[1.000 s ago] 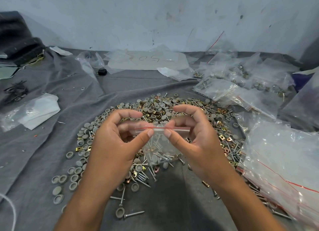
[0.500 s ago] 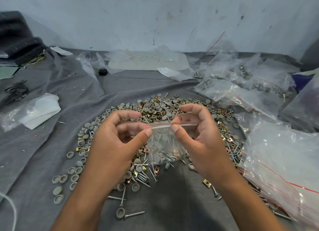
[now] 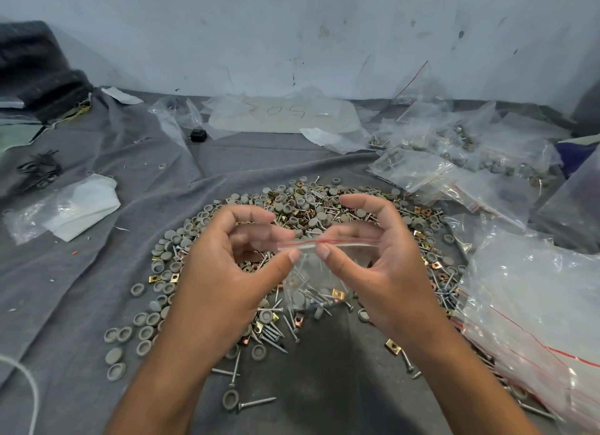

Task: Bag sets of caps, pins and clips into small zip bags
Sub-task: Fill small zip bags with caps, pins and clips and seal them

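A small clear zip bag [image 3: 319,283] with a red line along its top hangs between both hands above the grey cloth. It holds grey caps, metal pins and a brass clip at its bottom. My left hand [image 3: 224,272] pinches the bag's top left corner between thumb and fingers. My right hand [image 3: 373,265] pinches the zip strip just right of the left thumb, with its fingers behind the bag. Under and around the hands lies a wide heap of loose grey caps, pins and brass clips [image 3: 302,207].
Filled zip bags [image 3: 454,155] are piled at the back right. A stack of empty clear bags [image 3: 535,321] lies at the right edge. A white cloth in plastic [image 3: 74,204] rests at the left, and a small black object [image 3: 198,135] sits further back.
The two thumbs have come close together on the zip strip near the bag's left end, and the right hand's fingers have spread behind the bag. The bag stays in the same place.
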The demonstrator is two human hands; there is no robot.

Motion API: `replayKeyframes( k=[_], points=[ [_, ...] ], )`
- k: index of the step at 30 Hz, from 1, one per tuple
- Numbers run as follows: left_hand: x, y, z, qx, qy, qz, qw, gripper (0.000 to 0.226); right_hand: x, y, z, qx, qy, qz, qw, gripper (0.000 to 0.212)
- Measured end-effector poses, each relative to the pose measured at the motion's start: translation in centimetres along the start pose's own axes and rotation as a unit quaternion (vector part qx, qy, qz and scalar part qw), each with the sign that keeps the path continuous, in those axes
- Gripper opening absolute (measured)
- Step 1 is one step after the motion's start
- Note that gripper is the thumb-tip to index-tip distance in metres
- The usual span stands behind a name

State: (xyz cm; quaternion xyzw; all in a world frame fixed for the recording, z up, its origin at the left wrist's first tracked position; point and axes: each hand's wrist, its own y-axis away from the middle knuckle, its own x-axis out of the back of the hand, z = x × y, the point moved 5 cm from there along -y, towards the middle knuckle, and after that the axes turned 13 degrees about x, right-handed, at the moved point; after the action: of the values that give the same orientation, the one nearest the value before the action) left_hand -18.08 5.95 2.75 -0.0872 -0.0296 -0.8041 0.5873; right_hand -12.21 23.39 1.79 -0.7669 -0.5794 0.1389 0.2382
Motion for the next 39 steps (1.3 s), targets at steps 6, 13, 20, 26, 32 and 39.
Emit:
replayKeyframes(
  k=[6,13,20,26,32,39],
  points=[
    [-0.5,0.3,0.3,-0.019,-0.014,0.003,1.000,0.041,-0.2,0.0,-0.2,0.016,0.018,-0.010,1.000,0.048],
    [-0.7,0.3,0.3,-0.037,-0.050,0.002,0.998,0.025,0.1,0.1,0.1,0.016,0.029,-0.025,0.999,0.049],
    [0.0,0.0,-0.1,-0.033,-0.034,0.005,0.999,0.029,1.8,-0.3,0.2,0.024,0.052,-0.007,0.998,0.045],
    [-0.5,0.2,0.0,-0.051,-0.037,-0.003,0.998,0.043,1.8,-0.1,0.4,0.028,0.055,-0.006,0.998,0.041],
    [-0.8,0.4,0.2,-0.055,-0.056,0.007,0.997,0.038,1.7,0.0,0.4,0.034,0.057,-0.013,0.998,0.040],
    [-0.8,0.4,0.1,-0.033,-0.041,-0.005,0.999,0.035,1.6,0.2,0.1,0.037,0.062,-0.015,0.997,0.044]
  ],
)
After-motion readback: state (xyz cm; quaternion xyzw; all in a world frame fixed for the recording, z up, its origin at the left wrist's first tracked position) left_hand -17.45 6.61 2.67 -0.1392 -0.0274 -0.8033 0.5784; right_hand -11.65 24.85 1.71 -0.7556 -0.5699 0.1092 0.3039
